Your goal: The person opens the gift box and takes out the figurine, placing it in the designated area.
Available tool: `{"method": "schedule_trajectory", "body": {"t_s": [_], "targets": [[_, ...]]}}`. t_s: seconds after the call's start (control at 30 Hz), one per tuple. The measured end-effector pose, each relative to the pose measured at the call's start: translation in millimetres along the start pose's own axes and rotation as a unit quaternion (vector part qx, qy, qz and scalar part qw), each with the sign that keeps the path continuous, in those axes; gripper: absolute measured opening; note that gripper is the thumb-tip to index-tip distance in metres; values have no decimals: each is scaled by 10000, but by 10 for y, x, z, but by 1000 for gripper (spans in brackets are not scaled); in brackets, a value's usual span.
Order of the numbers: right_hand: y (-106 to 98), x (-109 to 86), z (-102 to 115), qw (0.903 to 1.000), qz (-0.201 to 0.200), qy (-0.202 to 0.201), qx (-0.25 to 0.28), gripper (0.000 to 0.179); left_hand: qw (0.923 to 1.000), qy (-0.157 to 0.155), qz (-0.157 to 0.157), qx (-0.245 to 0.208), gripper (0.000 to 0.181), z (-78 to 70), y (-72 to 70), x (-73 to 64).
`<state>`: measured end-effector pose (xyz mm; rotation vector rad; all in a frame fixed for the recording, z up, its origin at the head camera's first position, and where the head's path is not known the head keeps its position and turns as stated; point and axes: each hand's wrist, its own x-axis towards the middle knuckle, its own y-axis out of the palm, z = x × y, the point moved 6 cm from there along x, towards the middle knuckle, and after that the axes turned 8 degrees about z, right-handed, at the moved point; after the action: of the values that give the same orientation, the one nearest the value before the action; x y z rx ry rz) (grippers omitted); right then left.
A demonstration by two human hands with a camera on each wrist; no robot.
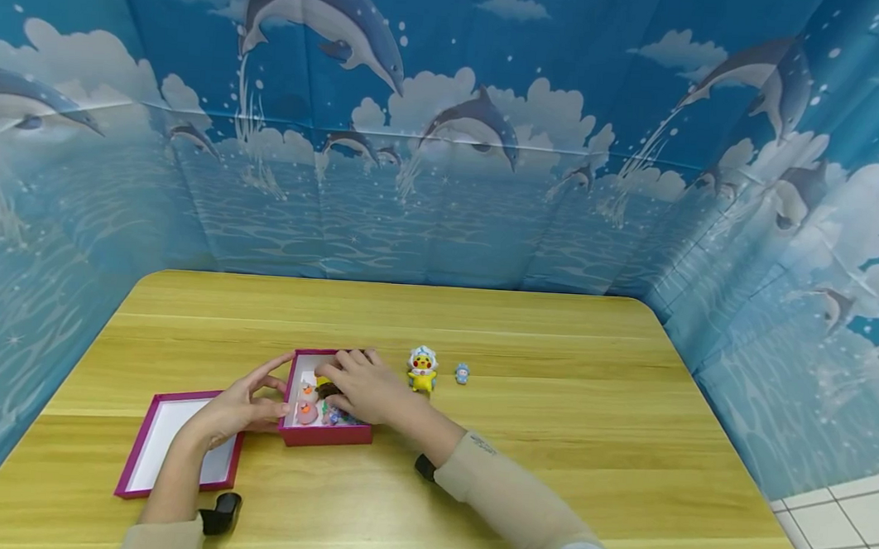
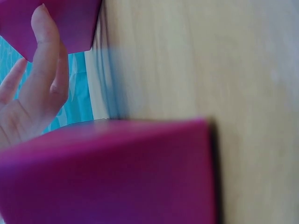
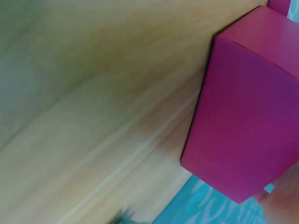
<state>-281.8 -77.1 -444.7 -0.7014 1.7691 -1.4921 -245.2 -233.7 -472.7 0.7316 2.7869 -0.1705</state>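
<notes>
An uncovered magenta box [image 1: 327, 434] with a white inside holds several small toy figures, among them a pink one [image 1: 307, 412] and a white one [image 1: 308, 392]. My left hand [image 1: 234, 409] braces its left wall, fingers spread and nearly straight; in the left wrist view one fingertip presses the side of the box [image 2: 77, 28]. Over the right wall reaches my right hand [image 1: 370, 387], its bent fingers down inside beside a dark brown and yellow toy [image 1: 326, 390]. I cannot tell whether they grip it. The right wrist view shows mostly the outer wall of the box [image 3: 247, 116].
The magenta lid [image 1: 170, 434], white inside up, lies left of the box, partly under my left forearm. A yellow Pikachu figure [image 1: 423, 373] in a white hood and a tiny blue figure [image 1: 462, 373] are to the right on the wooden table [image 1: 565, 447]. A dolphin-print curtain [image 1: 442, 225] hangs behind.
</notes>
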Motion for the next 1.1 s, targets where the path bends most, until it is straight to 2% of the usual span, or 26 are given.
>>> {"method": "schedule_trajectory", "body": {"t_s": [0.17,0.47,0.83,1.1], "targets": [[16,43,60,9999,120,-112,-51,43,10000,27,13,21,79,-9,0,7],[48,103,167,9977,26,-303,-605,41,9999,32,16,116,78,-5,-9,7],[71,148,197,9957,55,-386,-839,41,9999,50,90,60,79,0,-9,8],[54,161,211,9962,17,-413,-773,39,9999,23,105,21,80,0,-12,10]]}}
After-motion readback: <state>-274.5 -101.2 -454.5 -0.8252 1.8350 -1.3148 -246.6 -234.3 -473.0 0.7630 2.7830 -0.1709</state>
